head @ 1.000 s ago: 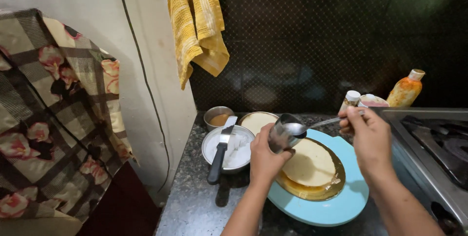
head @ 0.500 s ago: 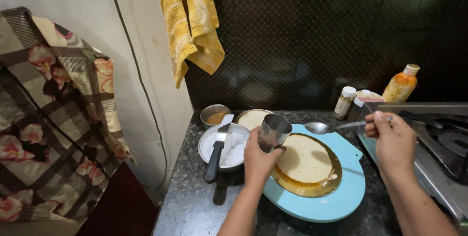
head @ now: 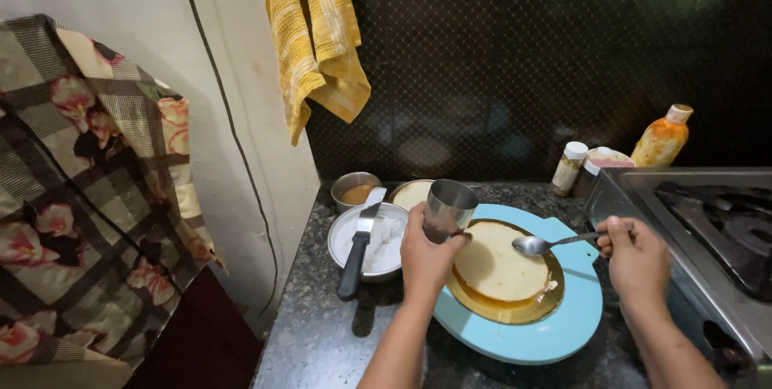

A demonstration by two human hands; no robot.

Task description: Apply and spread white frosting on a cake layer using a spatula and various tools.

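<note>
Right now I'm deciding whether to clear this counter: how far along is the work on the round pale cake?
Done: the round pale cake sits on a gold board on the light-blue plastic tray. In hand: the left hand holds a steel tumbler beside the cake; the right hand holds a metal spoon over the cake's edge. Left: the top looks bare; the black-handled knife rests across the white-filled bowl.

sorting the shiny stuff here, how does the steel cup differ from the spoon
The steel cup is tall and hollow, held upright in the left hand; the spoon is thin and shallow, held level by its handle in the right hand. The cup sits beside the round cake; the spoon's bowl hovers over it. Both are shiny metal.
</note>
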